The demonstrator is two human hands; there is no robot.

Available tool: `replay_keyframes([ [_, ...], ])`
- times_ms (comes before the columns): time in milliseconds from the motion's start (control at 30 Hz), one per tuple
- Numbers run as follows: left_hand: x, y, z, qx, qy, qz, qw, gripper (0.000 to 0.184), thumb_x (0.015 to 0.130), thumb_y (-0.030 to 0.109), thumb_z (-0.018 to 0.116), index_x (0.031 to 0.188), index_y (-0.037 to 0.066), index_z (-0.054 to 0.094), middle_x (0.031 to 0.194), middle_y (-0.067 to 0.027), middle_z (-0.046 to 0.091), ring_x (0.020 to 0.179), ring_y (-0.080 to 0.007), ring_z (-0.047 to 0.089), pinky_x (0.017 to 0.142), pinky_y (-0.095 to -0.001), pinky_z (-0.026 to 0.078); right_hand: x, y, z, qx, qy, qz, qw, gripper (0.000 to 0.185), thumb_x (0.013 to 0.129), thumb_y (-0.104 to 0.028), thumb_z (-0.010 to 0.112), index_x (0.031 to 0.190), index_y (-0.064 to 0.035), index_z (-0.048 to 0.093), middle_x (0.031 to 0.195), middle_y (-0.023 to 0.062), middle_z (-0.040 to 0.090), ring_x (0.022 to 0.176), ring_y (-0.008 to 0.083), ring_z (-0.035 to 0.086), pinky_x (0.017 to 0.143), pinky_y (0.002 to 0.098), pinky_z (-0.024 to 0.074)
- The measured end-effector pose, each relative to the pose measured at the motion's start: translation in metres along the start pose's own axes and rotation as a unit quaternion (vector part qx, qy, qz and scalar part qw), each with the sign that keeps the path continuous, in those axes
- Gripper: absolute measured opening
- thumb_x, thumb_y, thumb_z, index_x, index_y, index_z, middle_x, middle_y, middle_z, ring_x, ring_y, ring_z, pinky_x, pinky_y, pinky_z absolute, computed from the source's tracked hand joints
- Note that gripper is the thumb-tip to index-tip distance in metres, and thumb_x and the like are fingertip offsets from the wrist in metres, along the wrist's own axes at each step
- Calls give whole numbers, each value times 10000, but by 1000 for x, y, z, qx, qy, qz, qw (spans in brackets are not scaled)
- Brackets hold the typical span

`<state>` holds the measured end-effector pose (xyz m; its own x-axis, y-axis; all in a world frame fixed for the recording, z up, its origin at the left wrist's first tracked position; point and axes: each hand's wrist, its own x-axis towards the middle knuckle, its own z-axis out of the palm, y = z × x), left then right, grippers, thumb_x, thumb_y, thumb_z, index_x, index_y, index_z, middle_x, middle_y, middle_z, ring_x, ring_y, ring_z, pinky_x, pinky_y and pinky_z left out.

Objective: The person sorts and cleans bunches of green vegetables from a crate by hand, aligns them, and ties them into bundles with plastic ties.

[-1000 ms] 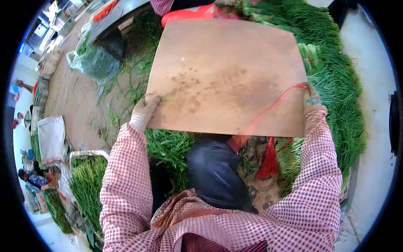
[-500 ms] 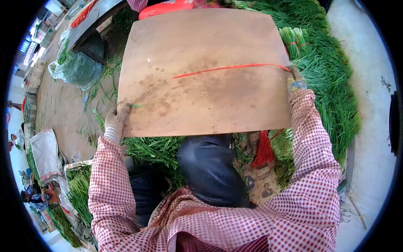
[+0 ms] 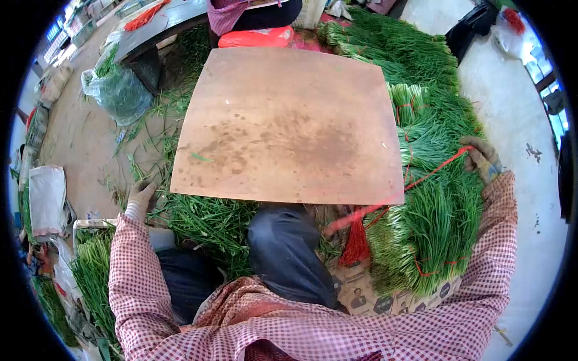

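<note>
A wooden board point(image 3: 289, 138) with dark damp stains lies in front of me, with a small green leaf scrap on its left part. My right hand point(image 3: 483, 159), gloved, is off to the board's right, its fingers closed on one end of a red tie strip point(image 3: 436, 163). The strip slants down left past the board's corner, its free end blurred. Left of the board, my left hand point(image 3: 141, 197), also gloved, hovers above floor scraps with its fingers apart, touching neither the board nor the strip. Tied bundles of green stalks point(image 3: 436, 222) lie beneath my right arm.
More green bundles point(image 3: 385, 48) are stacked beyond the board. A red bunch of ties point(image 3: 355, 243) hangs by my knee. Loose green leaves point(image 3: 208, 222) cover the floor at my legs. A clear plastic bag point(image 3: 120, 99) stands at left, beside a dark bench point(image 3: 168, 21). Another person sits ahead.
Both hands have left the board's edges and moved outward. The red strip has been pulled off the board to the right by my right hand. The board now sits lower in view.
</note>
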<state>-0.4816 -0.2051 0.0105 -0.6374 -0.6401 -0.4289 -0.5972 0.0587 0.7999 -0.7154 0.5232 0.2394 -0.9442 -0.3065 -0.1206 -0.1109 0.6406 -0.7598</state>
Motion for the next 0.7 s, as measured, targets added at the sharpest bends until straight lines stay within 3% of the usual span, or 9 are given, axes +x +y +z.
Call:
replay_keyframes([
  [200,-3,-39,-19,24,-5,-17,1000,365,815,283,699,1077,49,597,807,-33,624,598,-127,561,481,-279,469,139,-54,151,-153,-55,-78,984,299,889,-153,523,1172,-102,604,914,94,660,848,192,635,724,308,507],
  [367,-18,-44,-44,90,-56,16,994,343,799,146,679,1083,-17,574,899,-66,641,730,-148,587,668,-289,514,271,-66,219,-357,-72,-118,924,376,911,-272,524,1247,-109,561,1088,144,642,868,232,645,768,317,502],
  [400,-24,-44,-53,95,-63,13,993,333,790,111,675,1080,-17,572,913,-69,638,773,-150,588,715,-288,507,299,-59,198,-82,-179,5,980,372,898,-201,526,1266,-145,540,1091,147,637,910,233,631,797,341,497],
  [467,-40,-44,-71,99,-67,8,993,326,781,76,670,1077,-17,570,927,-71,635,816,-152,589,762,-287,501,320,-59,209,200,-271,132,932,403,885,-130,529,1285,-181,520,1094,149,632,952,235,617,827,365,491],
  [533,-61,-52,-92,95,-25,3,995,312,779,62,674,1063,-11,569,953,-74,631,860,-146,588,789,-288,495,304,-52,263,204,114,197,952,457,902,-214,518,1350,-176,438,1234,207,556,1080,284,574,878,364,471],
  [600,-79,-77,-113,73,-5,8,997,282,792,41,657,1056,-6,571,940,-60,613,847,-147,575,788,-285,491,232,-54,279,92,44,83,991,510,889,-303,522,1366,-156,416,1301,228,495,1176,337,517,938,381,452],
  [633,-98,-72,-110,41,19,55,997,276,801,34,648,1063,-7,571,941,-60,612,844,-147,575,783,-277,490,201,-55,293,-171,22,-60,983,568,876,-348,532,1382,-131,389,1331,230,466,1205,358,491,984,394,422],
  [667,-121,-62,-104,9,45,91,995,271,811,26,639,1071,-9,571,941,-59,612,841,-148,575,778,-269,489,176,-55,307,-418,-11,-201,886,632,863,-393,542,1397,-107,363,1361,233,438,1234,379,465,1030,406,392],
  [700,-142,-61,-108,6,64,80,995,272,831,2,618,1099,-9,574,983,-68,624,865,-145,588,781,-258,493,157,-53,322,-415,-40,-209,885,632,863,-393,542,1397,-107,363,1361,233,438,1234,379,465,1030,406,392],
])
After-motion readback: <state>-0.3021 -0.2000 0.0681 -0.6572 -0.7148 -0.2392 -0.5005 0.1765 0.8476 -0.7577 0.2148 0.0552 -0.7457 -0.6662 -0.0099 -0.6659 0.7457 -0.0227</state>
